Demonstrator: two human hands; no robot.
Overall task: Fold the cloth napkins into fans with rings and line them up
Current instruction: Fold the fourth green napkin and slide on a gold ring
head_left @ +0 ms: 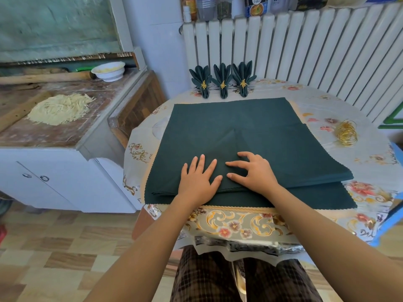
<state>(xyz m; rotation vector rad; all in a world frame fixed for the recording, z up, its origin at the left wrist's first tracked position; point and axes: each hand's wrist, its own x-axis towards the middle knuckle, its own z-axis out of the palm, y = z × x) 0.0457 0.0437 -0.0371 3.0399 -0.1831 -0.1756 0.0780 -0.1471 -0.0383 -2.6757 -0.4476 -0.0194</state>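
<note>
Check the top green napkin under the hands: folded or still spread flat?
Spread flat. The top napkin lies open on the stack, only faint creases showing; left hand rests flat on it.

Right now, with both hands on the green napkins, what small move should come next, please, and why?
Probably pinch the near edge of the top napkin and start the first pleat: the left hand lies flat on it, the right hand has its fingertips on it, and three fans already stand ringed.

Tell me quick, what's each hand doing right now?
Left hand: open, fingers straight, pressing flat on the dark green square cloth napkin.
Right hand: open, fingers spread and slightly bent, fingertips touching the same napkin; holding nothing.
</note>
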